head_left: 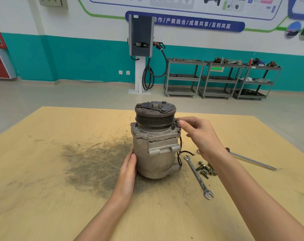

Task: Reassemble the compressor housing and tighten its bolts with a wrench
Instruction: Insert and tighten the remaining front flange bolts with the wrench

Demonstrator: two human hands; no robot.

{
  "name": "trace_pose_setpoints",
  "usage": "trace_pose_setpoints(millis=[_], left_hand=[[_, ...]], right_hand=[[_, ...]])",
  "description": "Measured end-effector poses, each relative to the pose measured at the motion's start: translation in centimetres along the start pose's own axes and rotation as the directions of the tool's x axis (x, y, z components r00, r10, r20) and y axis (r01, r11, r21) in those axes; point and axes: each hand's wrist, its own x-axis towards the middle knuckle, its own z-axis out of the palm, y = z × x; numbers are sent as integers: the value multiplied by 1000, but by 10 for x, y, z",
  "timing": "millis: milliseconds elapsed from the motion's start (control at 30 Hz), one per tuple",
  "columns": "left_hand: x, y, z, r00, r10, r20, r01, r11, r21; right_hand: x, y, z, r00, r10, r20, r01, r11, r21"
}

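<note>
A grey metal compressor (155,150) stands upright in the middle of the wooden table, its dark pulley and clutch plate (154,110) on top. My left hand (128,169) lies flat against the lower left side of the housing, fingers straight. My right hand (198,134) is at the upper right flange, where its fingertips pinch a small part that looks like a bolt head, mostly hidden. A double open-ended wrench (199,176) lies on the table right of the compressor. Several loose bolts (206,168) sit beside the wrench.
A long screwdriver (250,159) lies at the right, partly behind my right forearm. A dark greasy stain (95,162) covers the table (43,188) left of the compressor. Beyond the table stand a charging post (140,49) and metal trolleys (217,79).
</note>
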Motion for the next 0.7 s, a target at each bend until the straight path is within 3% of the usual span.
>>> trace_pose_setpoints(millis=[233,400,700], left_hand=[[0,0,1,1000,-6,-7,6,1000,-8],[0,0,1,1000,16,-8,-16,1000,2],[1,0,1,1000,0,-19,0,1000,0]], right_hand=[[1,6,8,998,-11,-57,13,999,32],[-8,13,10,999,-24,26,20,988,156],[-8,15,20,996,13,-92,19,943,333]])
